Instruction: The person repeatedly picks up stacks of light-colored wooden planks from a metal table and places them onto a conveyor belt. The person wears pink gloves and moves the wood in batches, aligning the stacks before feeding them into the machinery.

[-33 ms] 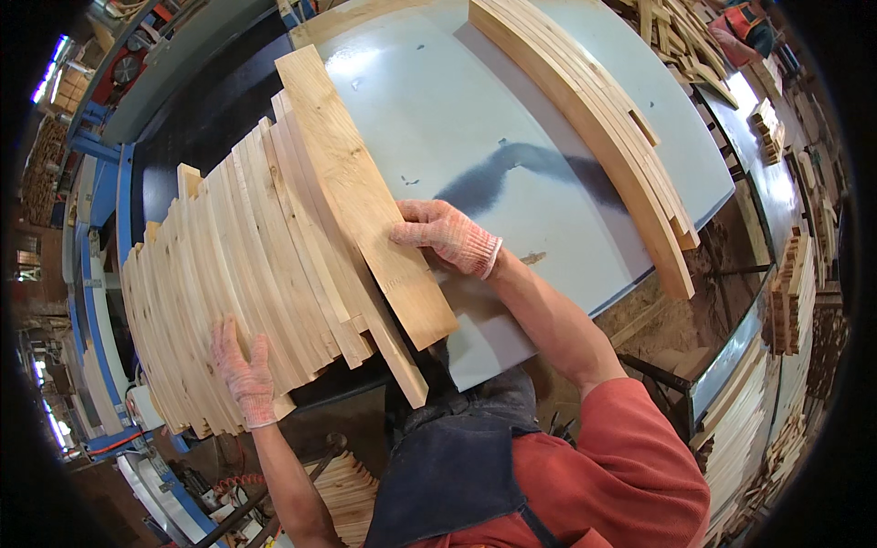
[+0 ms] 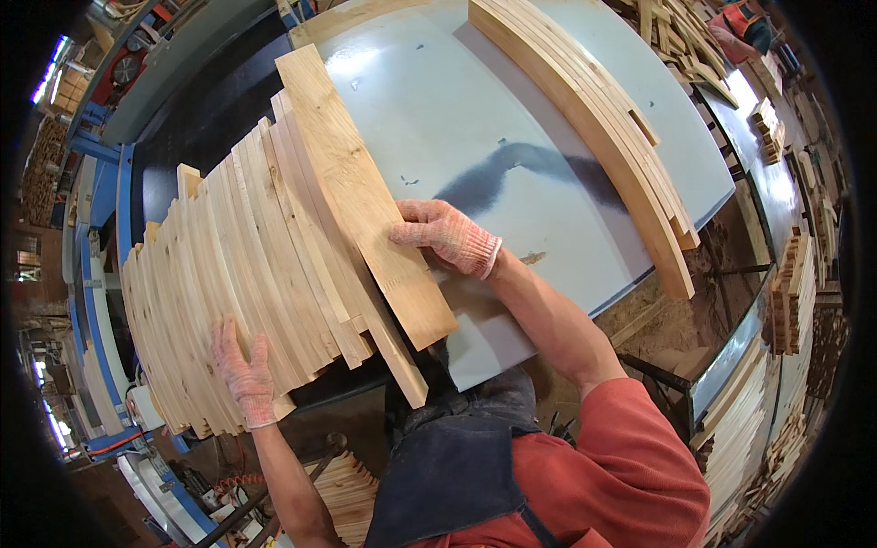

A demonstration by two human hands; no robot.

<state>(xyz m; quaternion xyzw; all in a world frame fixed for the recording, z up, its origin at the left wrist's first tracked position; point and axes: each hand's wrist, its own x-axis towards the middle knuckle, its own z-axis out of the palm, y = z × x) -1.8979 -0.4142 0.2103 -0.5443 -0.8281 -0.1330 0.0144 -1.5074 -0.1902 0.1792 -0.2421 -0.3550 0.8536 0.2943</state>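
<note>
Thumb and forefinger of the gloved right hand close on the right edge of a wide plank; its other fingers are hidden. That arm reaches in with elbow bent. The gloved left hand, fingers apart, lies against the near ends of a packed row of wooden strips, left of the plank. The plank lies along the left edge of the grey tabletop. Stacked boards sit toward the right edge, near ends jutting past it. Beyond the far right corner, a partly visible person is hard to make out.
</note>
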